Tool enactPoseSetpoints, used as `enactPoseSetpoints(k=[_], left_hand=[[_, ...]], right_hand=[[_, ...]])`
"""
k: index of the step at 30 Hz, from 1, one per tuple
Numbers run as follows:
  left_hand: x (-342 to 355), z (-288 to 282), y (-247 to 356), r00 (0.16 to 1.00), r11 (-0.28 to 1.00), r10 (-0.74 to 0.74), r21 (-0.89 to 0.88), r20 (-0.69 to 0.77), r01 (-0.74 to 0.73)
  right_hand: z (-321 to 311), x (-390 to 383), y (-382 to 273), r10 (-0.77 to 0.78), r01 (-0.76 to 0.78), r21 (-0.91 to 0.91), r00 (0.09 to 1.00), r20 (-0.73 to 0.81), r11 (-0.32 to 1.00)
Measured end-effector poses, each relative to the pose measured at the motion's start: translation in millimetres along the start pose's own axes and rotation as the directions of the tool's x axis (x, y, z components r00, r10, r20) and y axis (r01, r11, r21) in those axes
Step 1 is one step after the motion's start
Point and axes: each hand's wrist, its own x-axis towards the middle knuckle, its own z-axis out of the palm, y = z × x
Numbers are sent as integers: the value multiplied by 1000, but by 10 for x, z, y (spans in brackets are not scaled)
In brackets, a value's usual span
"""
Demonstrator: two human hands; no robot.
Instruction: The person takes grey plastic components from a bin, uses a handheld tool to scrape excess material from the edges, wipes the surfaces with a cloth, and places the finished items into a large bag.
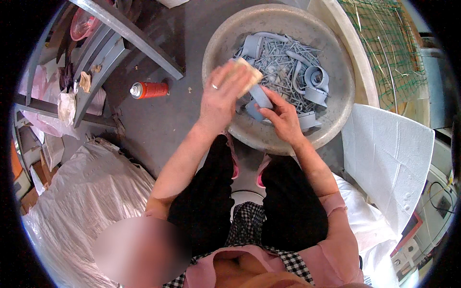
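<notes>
A blue-grey curved plastic piece (262, 97) is pinched between the thumb and fingers of my right hand (284, 120). Against its upper end my left hand (225, 89), smeared by motion, presses a pale yellow pad (253, 73); whether this is cloth or sponge I cannot tell. Both hands are over the near left part of a wide, worn grey basin (278, 144). In the basin lie many thin grey plastic sticks (278, 65), along with several blue-grey ring-shaped fittings (317, 79). One more blue-grey piece (253, 111) sits below the held one, partly hidden.
A red spray can (151, 90) lies on the floor to the left, near a grey metal frame (139, 41). A big whitish sack (91, 192) fills the lower left. To the right stand a white foam panel (384, 158) and green wire mesh (379, 43).
</notes>
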Motion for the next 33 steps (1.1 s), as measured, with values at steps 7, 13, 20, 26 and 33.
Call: enactPoseSetpoints(k=[7,13,20,26,33], left_hand=[[-18,12,150,999,1000,10,-18,32,-9],[23,51,-295,967,967,-254,-36,-39,252],[28,-21,-136,922,942,-292,-243,-255,232],[13,4,-82,997,999,-43,20,-63,44],[-19,17,137,999,998,-28,-63,-38,26]], right_hand=[[-75,-40,115,-32,37,100,998,-54,994],[-112,-77,68,28,-28,16,1000,3,999],[-147,-36,-20,-4,4,0,999,34,1000],[-81,-48,-7,-14,15,-47,999,31,999],[-124,8,48,-106,104,-152,994,-6,983]])
